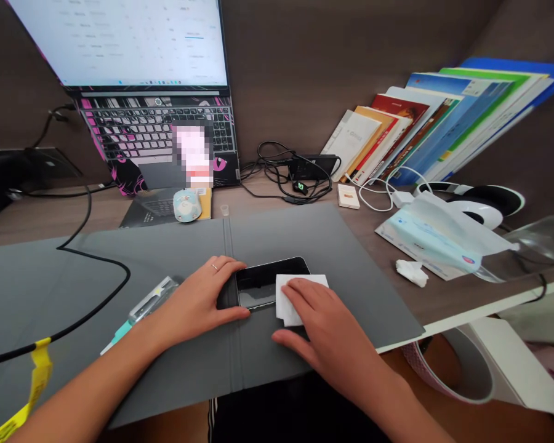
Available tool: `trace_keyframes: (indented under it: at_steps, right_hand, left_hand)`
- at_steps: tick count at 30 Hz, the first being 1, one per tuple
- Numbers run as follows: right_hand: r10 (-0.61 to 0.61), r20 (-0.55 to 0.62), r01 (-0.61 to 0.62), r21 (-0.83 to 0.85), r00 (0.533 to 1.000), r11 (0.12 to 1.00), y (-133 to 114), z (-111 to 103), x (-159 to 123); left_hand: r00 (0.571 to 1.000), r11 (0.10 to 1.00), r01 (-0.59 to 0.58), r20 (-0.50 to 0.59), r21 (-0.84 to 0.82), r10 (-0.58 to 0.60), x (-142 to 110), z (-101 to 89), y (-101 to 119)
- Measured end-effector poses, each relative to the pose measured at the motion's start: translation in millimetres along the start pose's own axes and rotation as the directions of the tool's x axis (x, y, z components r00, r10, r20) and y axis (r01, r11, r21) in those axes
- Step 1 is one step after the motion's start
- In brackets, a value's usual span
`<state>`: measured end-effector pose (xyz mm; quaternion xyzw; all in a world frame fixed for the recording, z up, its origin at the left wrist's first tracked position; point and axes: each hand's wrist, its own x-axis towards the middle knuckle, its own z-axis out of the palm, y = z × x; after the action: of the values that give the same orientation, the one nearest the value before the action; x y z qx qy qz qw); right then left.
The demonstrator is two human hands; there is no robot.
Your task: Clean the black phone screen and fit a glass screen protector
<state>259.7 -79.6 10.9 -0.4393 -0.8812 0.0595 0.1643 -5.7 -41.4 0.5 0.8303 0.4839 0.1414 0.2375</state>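
A black phone lies screen up on a grey mat in front of me. My left hand grips the phone's left end, fingers curled over its far edge and thumb on its near edge. My right hand lies flat on a white wipe, pressing it onto the right half of the screen with fingers stretched out. A ring shows on one left finger.
An open laptop stands at the back left, a black cable crossing the mat. A pen-like tool lies left of my left hand. Leaning books, charger cables, a mask pack, a crumpled tissue and headphones fill the right.
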Motion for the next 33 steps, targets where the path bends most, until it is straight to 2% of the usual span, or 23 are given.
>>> trace_keyframes:
  at_steps: [4, 8, 11, 16, 20, 26, 33]
  right_hand:
    - [-0.015, 0.02, 0.015, 0.019, 1.0, 1.0, -12.7, 6.6, 16.5]
    - [-0.023, 0.032, 0.021, 0.055, 0.999, 0.998, -25.0, 10.7, 15.8]
    - [-0.011, 0.026, 0.01, 0.04, 1.0, 0.999, -17.3, 6.7, 3.5]
    - [0.033, -0.025, -0.036, -0.125, 0.999, 0.991, 14.2, -5.1, -17.5]
    - [0.035, -0.023, -0.039, -0.186, 0.999, 0.982, 28.8, -8.5, -13.9]
    - [0.05, -0.004, -0.05, -0.157, 0.999, 0.986, 33.7, -8.0, 3.2]
    - [0.037, 0.005, -0.035, -0.166, 0.999, 0.985, 24.3, -16.3, -23.6]
  left_hand:
    - [1.0, 1.0, -0.003, -0.021, -0.001, 0.003, -0.2, 1.1, -1.9]
    - [0.999, 1.0, -0.02, -0.041, 0.001, 0.02, 0.0, 4.6, -6.0]
    - [0.999, 1.0, -0.022, -0.049, 0.002, 0.022, 0.0, 5.7, -7.4]
    - [1.0, 1.0, -0.001, -0.025, 0.007, 0.002, 0.4, 4.1, -6.2]
    - [1.0, 1.0, 0.011, -0.008, 0.005, -0.011, 0.4, 2.8, -5.5]
    - [0.999, 1.0, -0.019, -0.026, 0.016, 0.019, 0.0, 3.6, -6.8]
    - [1.0, 1.0, 0.003, 0.003, 0.017, -0.003, -0.5, 3.0, -6.6]
